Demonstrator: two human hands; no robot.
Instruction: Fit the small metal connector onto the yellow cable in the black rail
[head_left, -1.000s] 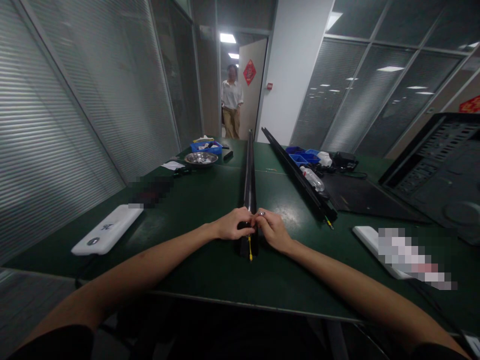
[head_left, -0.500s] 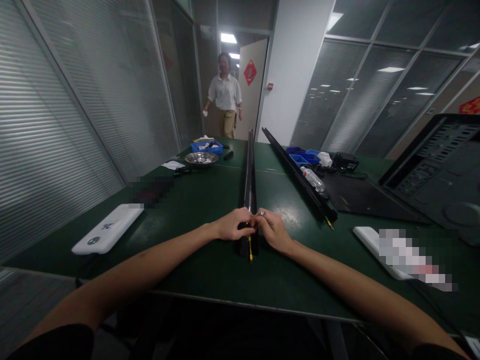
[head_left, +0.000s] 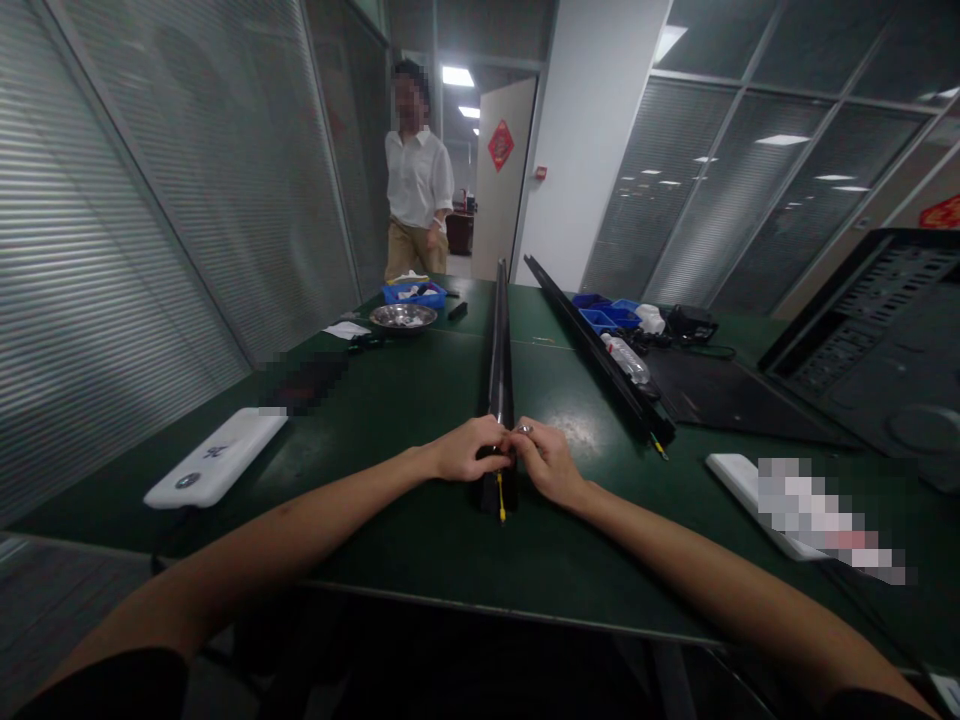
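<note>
A long, narrow black rail (head_left: 498, 340) lies lengthwise on the green table, its near end under my hands. My left hand (head_left: 466, 450) is closed at the rail's left side, thumb and fingers bent over its channel. From the right, my right hand (head_left: 551, 465) is closed too, its fingertips meeting those of the left above the rail. What the fingertips pinch is hidden. Just below them, a short yellow wire (head_left: 501, 500) with a metal end sticks out along the rail's near end.
A second black rail (head_left: 592, 345) with a yellow-green wire lies to the right, beside a plastic bottle (head_left: 626, 358) and blue bins (head_left: 611, 315). A metal bowl (head_left: 403, 318) stands far left. White power banks (head_left: 217, 460) flank my arms. A person (head_left: 416, 190) stands beyond the table.
The person at the back has come closer and moved to the left, away from the doorway. My hands and the rail have hardly moved.
</note>
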